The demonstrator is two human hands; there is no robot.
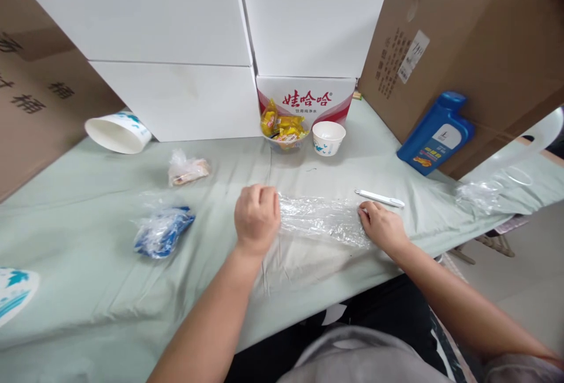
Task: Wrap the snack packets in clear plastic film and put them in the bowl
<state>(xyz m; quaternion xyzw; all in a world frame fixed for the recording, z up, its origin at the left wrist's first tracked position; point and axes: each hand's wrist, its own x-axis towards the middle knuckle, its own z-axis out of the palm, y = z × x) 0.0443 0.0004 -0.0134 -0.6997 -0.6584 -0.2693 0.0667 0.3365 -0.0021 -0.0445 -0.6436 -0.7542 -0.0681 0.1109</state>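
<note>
Though crumpled, clear film (324, 218) between grips (257, 214) (382, 225)

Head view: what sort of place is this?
Looks like a makeshift indoor workspace, perhaps in a home or storeroom; can't tell which. Clues: a cloth-covered table, white boxes stacked along its far side, and a large brown carton at the right.

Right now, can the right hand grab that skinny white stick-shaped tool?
Probably yes: the tool lies just beyond the right hand, nothing visible between, though the hand may need to release the crinkled clear plastic film first.
</note>
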